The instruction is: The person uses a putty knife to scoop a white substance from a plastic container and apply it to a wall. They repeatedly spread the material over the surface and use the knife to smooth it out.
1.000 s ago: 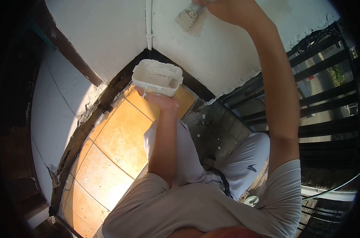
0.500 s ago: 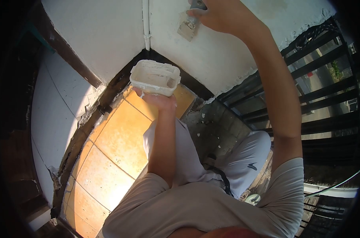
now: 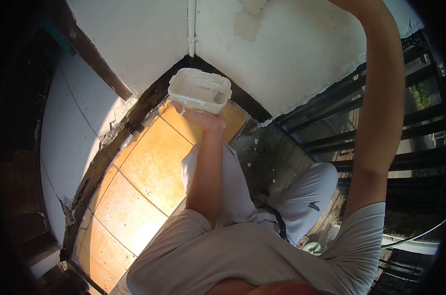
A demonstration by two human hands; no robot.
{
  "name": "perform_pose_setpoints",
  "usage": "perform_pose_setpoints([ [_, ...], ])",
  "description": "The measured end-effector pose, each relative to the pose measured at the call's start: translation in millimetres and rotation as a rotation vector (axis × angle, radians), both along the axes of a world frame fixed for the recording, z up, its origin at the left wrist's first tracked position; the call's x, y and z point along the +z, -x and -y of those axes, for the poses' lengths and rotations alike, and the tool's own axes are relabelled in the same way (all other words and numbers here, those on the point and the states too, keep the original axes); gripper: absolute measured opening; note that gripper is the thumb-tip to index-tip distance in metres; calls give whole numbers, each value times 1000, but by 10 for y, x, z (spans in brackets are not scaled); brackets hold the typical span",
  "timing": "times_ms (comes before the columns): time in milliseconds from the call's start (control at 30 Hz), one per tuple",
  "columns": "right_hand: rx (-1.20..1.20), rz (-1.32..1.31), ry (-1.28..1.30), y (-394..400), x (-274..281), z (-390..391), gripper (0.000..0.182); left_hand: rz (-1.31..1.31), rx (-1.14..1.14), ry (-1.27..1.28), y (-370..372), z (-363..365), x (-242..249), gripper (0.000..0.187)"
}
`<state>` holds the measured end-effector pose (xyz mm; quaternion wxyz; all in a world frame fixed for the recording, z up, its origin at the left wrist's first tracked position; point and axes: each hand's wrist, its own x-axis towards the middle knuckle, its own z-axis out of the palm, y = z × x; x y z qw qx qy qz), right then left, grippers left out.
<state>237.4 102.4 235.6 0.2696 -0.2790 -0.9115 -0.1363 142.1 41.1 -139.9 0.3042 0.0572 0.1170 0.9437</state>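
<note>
My left hand (image 3: 201, 119) grips a white plastic tub (image 3: 175, 96) from below, in front of the wall corner. Pale paste coats the tub's inside and rim, and smears of it cling to my fingers. My right arm reaches up to the white wall (image 3: 301, 54), where only the edge of my right hand (image 3: 349, 4) shows at the top of the view. Its fingers are cut off by the frame. The blade of a putty knife (image 3: 254, 5) peeks in at the top edge, against the wall. Beneath the blade lies a greyish patch (image 3: 247, 27).
A thin white pipe (image 3: 191, 29) runs down the wall corner. Black railing bars (image 3: 326, 120) stand at the right. Orange floor tiles (image 3: 149, 162) lie at the left, with a broken ledge (image 3: 97, 152) beside them. Light crumbs dot the grey floor (image 3: 267, 152).
My right hand has moved up and right, carrying the putty knife mostly out of view. A greyish patch now shows on the wall. The tub sits slightly farther right and higher in view.
</note>
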Motion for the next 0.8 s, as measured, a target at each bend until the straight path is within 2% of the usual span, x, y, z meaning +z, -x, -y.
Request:
perform_pose_setpoints([
  [100, 156, 65, 62, 78, -385, -344, 27, 1, 4, 8, 0, 9, 42, 79],
  [200, 43, 147, -12, 134, -543, -518, 24, 0, -10, -2, -6, 15, 39, 76],
  [300, 52, -16, -3, -16, -198, -480, 23, 8, -25, -14, 5, 50, 10, 76],
  [400, -87, -10, 27, -29, 153, -27, 22, 23, 5, 9, 46, 33, -9, 81],
  [500, 73, -30, 74, 26, -12, -223, 23, 10, 13, 16, 44, 40, 38, 82],
  [600, 162, 107, -25, 168, -391, -487, 24, 12, -5, 16, 24, 63, 64, 80],
  [700, 79, 102, -209, 120, -418, -730, 24, -25, -21, -30, 39, 42, -15, 74],
  [800, -37, -53, 53, 0, 79, -161, 25, -5, -18, -32, 58, 47, -54, 76],
])
